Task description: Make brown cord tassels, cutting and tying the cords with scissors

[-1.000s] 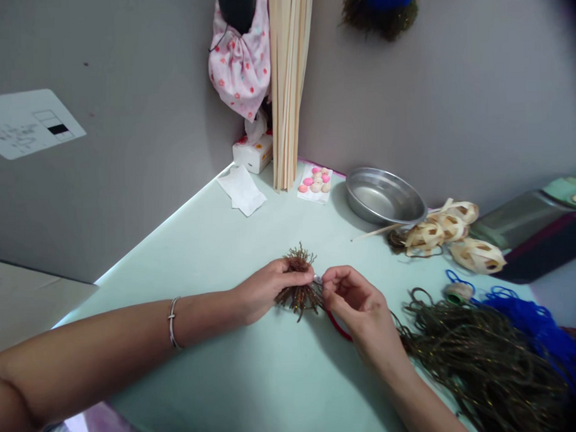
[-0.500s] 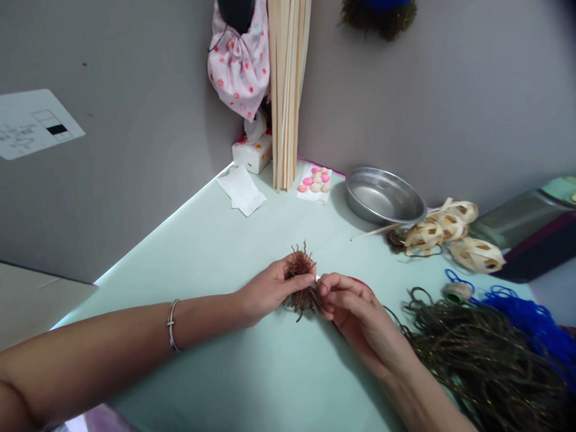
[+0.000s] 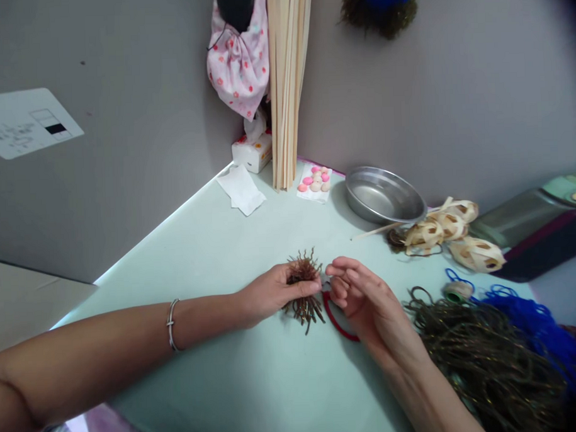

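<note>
My left hand [image 3: 272,292] is closed around a shaggy brown yarn pom-pom [image 3: 306,307], its strands sticking out above and below the thumb. Just to the right is my right hand [image 3: 361,292], fingers curled and slightly raised. A curved red handle [image 3: 339,324], apparently of scissors, shows below its fingers, with a bit of grey metal beside the pom-pom. Most of the tool is hidden by the right hand, and how the fingers grip it is only partly visible.
A steel bowl [image 3: 386,197] stands at the back, with woven pale strip pieces [image 3: 451,226] beside it. Dark green yarn [image 3: 482,354] and blue yarn [image 3: 532,314] lie at right. Long wooden strips [image 3: 288,96], a tissue box [image 3: 252,153] and pink and beige pieces [image 3: 316,180] occupy the far corner.
My right hand has drawn slightly right and up from the pom-pom, its fingers lifting. More of the red handle shows. The pom-pom has turned and shifted a little in my left hand.
</note>
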Demonstrator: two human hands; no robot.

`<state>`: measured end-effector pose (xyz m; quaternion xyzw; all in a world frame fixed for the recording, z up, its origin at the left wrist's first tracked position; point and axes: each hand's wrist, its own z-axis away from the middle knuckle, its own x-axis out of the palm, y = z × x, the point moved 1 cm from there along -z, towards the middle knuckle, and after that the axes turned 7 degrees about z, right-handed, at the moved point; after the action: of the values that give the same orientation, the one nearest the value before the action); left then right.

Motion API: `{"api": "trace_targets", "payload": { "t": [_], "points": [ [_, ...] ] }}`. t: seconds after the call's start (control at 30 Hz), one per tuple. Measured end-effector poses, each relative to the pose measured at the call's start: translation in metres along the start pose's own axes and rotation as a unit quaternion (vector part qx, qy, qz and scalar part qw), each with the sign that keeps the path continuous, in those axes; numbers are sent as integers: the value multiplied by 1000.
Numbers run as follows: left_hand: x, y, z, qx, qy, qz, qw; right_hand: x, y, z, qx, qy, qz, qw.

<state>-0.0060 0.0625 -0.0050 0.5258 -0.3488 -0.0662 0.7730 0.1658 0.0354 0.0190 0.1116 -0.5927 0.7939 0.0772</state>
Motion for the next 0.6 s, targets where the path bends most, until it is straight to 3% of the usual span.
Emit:
{"api": "trace_targets", "payload": {
  "t": [0.13,0.23,0.33,0.6],
  "points": [
    [0,1,1,20,40,32,998,2,4,3,-51,15,200,978],
    [1,4,2,27,34,58,997,5,10,6,-64,-39,302,950],
    [2,5,2,23,27,69,997,7,13,6,-69,-81,326,939],
    [-4,-4,-2,17,31,23,999,6,6,8,-79,15,293,953]
  ]
}}
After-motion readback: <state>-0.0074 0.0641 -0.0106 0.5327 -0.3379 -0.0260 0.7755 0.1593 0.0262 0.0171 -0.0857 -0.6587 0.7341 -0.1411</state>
